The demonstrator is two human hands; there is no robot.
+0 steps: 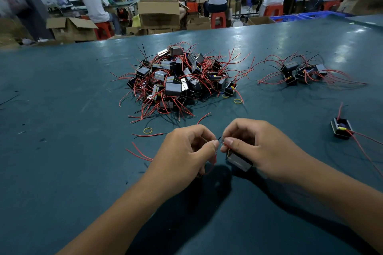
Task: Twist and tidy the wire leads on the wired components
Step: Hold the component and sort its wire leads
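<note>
Wire leads (220,141) pinched between both hands: left hand (186,149), right hand (255,143) also gripping component (238,160); no readable markings.

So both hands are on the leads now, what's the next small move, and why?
Probably roll the pinched wire ends between the fingertips to twist them: left hand and right hand both pinch them, the component hangs under the right hand, and no twist shows yet.

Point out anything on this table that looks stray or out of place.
Three yellow rubber bands lie loose on the table: one beyond the left hand, two at the big pile's near right edge. Cut red wire pieces lie loose left of that hand. Nothing looks damaged.
</note>
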